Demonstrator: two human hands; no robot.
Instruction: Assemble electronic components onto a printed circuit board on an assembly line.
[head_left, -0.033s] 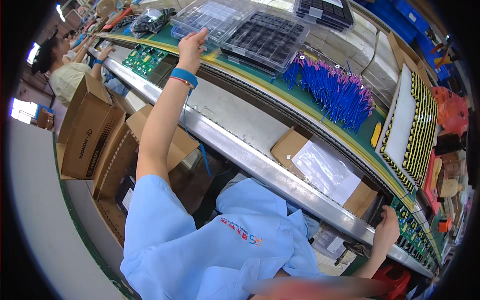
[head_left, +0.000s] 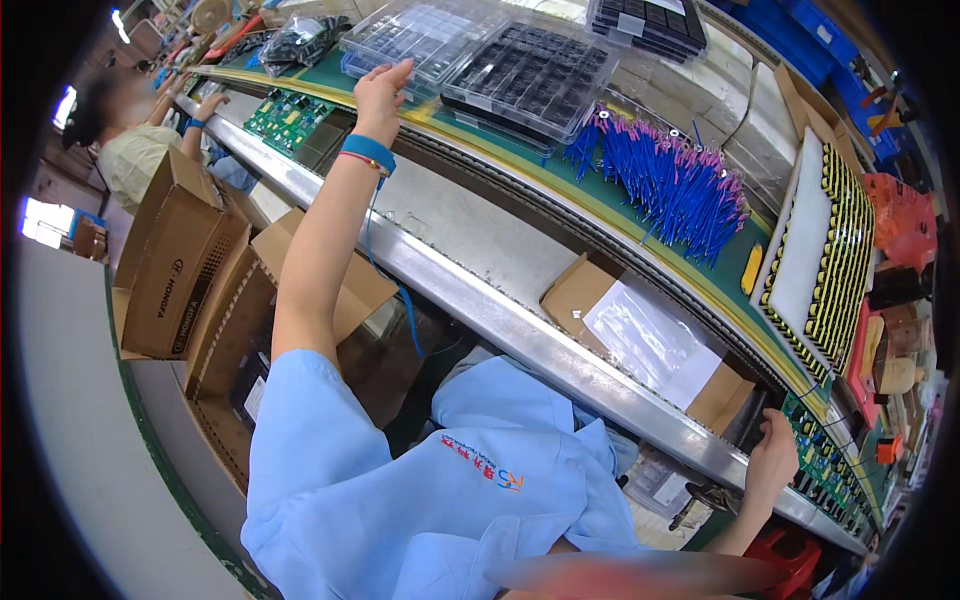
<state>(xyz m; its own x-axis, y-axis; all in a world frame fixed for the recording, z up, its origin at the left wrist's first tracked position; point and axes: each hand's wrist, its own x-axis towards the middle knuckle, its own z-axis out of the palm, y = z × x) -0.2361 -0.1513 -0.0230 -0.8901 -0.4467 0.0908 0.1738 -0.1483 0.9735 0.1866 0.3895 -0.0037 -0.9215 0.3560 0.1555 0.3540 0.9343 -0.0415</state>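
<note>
My left hand (head_left: 380, 98) is raised at the near edge of a clear plastic compartment tray (head_left: 425, 40) on the far side of the line. Its fingers are loosely bent and a little apart, with nothing visible in them; whether they touch the tray I cannot tell. A blue wrist strap (head_left: 368, 152) with a blue cord circles that wrist. At the lower right, my right hand (head_left: 772, 465) is curled beside several green circuit boards (head_left: 825, 465) standing along the rail. Its fingertips are bent inward, and what they hold, if anything, is too small to make out.
A second compartment tray (head_left: 530, 75) holds dark parts. Blue wires with pink ends (head_left: 665, 180) lie in a heap. A white foam board (head_left: 800, 240) carries rows of black-and-yellow parts. Cardboard boxes (head_left: 175, 265) stand at left; a person (head_left: 145, 165) sits beyond. A metal rail (head_left: 480, 290) crosses between.
</note>
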